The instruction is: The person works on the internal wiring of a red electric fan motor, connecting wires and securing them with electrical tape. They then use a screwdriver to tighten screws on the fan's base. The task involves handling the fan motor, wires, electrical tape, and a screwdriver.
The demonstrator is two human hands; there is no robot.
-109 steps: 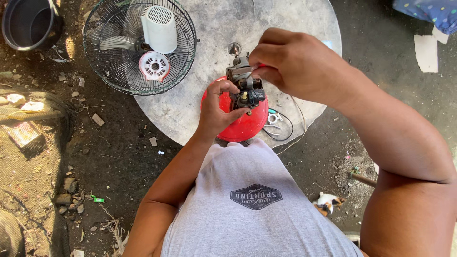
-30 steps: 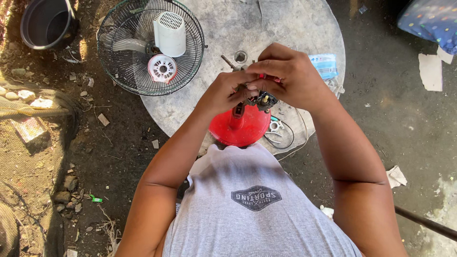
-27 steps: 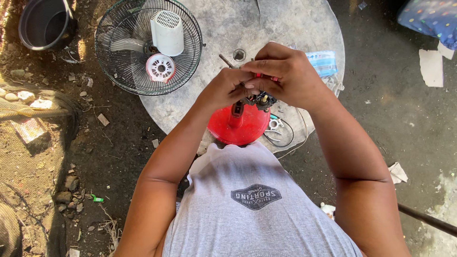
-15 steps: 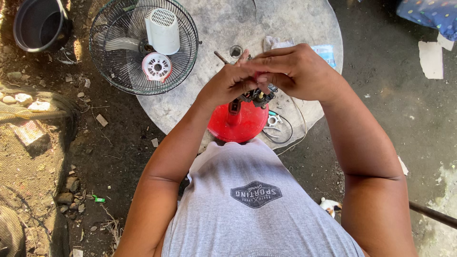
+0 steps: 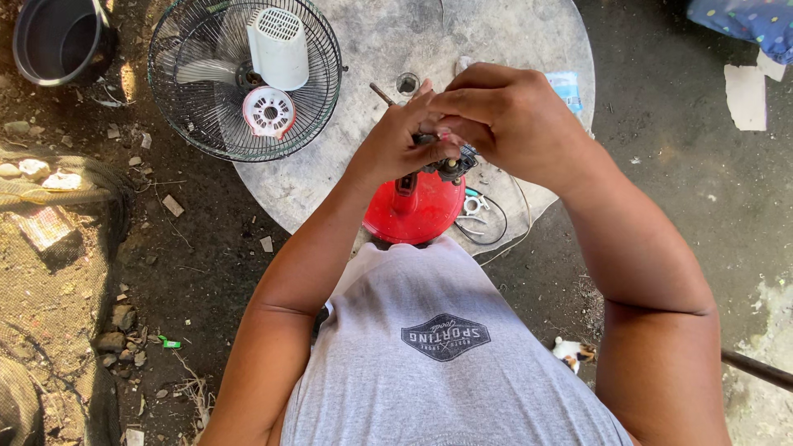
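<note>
A red fan base (image 5: 415,212) with a short red stem stands at the near edge of a round grey table (image 5: 372,177). A dark metal motor part (image 5: 450,165) sits on top of the stem. My left hand (image 5: 395,142) grips this part from the left. My right hand (image 5: 504,116) is closed over it from the right and above, fingers pinched at its top, hiding most of it. A thin tool or rod (image 5: 382,93) pokes out beyond my left fingers.
A wire fan cage (image 5: 198,124) lies at the table's left with a white motor cover (image 5: 277,47) and a white round cap (image 5: 269,111) in it. Black cable (image 5: 487,227) and small parts lie right of the base. A dark bucket (image 5: 51,37) stands far left on dirt ground.
My left hand has left the red base and come up to the motor part beside my right hand. The red stem is now exposed. The view has shifted slightly.
</note>
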